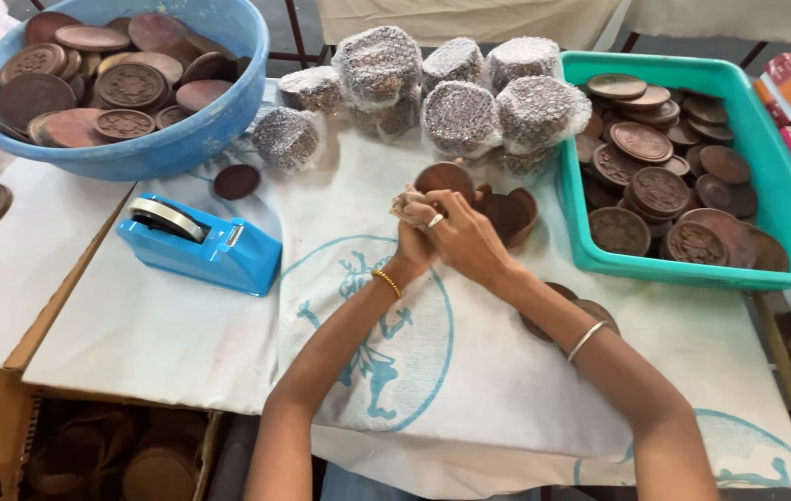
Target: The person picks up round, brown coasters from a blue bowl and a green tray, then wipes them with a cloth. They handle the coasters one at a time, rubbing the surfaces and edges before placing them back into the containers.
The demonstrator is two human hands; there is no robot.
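Both hands meet above the cloth-covered surface (182, 343): the left hand (414, 243) and right hand (462, 237) together grip a brown disc (443, 178) and a scrap of pale wrap (405, 201). Loose discs (508, 213) lie just behind; a slip could probably knock them or drop the disc.

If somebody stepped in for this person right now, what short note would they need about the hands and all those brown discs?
Left hand and right hand are pressed together above the white cloth, gripping one brown disc and a crumpled pale scrap.
Bare discs fill the blue bowl and the teal tray; a few lie loose by the hands.
Done: several bubble-wrapped bundles stand at the back.
Left: the bare discs remain unwrapped.
The blue tape dispenser sits left of the hands.
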